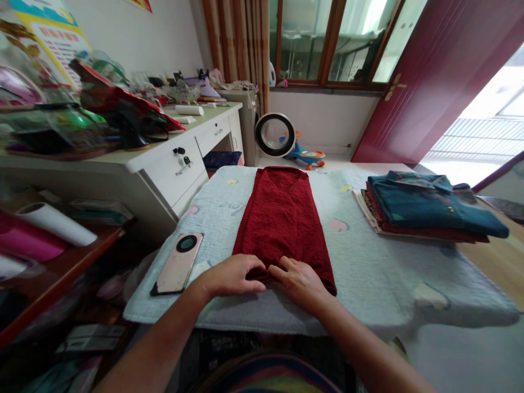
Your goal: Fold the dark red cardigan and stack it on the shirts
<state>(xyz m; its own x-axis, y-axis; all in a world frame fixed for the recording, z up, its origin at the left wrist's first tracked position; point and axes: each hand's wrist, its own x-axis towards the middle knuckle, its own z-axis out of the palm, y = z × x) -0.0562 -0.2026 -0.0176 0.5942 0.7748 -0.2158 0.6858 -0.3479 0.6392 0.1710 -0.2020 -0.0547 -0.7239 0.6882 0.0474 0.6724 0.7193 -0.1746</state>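
A dark red knitted garment (282, 218) lies folded into a long strip on a pale blue blanket (368, 262) that covers the table. My left hand (233, 275) and my right hand (301, 281) rest side by side on the garment's near edge. Both hands have their fingers curled down, pinching the fabric at the hem. The fingertips of the two hands almost touch in the middle of the hem.
A phone (179, 263) lies face down on the blanket, left of my left hand. A stack of folded clothes (426, 210) sits at the right. A cluttered white desk (176, 158) stands to the left. A dark red door (442, 76) stands open ahead.
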